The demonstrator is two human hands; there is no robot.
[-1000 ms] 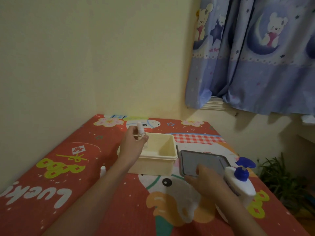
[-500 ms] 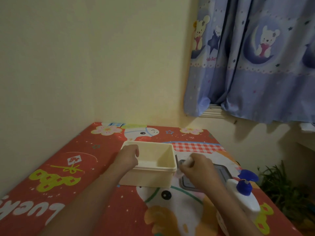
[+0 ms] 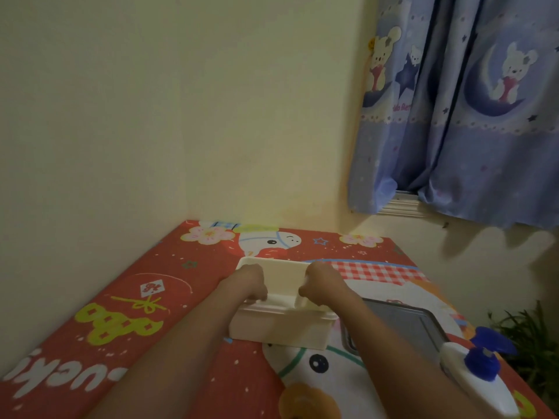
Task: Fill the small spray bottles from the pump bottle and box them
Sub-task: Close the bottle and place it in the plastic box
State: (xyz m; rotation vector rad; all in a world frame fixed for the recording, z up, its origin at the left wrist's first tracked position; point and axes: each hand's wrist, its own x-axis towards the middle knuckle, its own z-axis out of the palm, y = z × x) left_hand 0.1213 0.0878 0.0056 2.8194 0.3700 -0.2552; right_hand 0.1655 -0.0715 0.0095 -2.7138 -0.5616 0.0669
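Box, frame centre, on worktop: left hand and right hand curl over its rim, grip apparently steadying it; contents hidden. Pump bottle, lower right, untouched.

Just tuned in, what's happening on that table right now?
A person has both hands at the cream plastic box on the red cartoon table cover. The left hand curls over the box's near left rim, and the right hand reaches into its right side; what it holds, if anything, is hidden. The pump bottle with the blue head lies untouched to the right, beside a grey tray.
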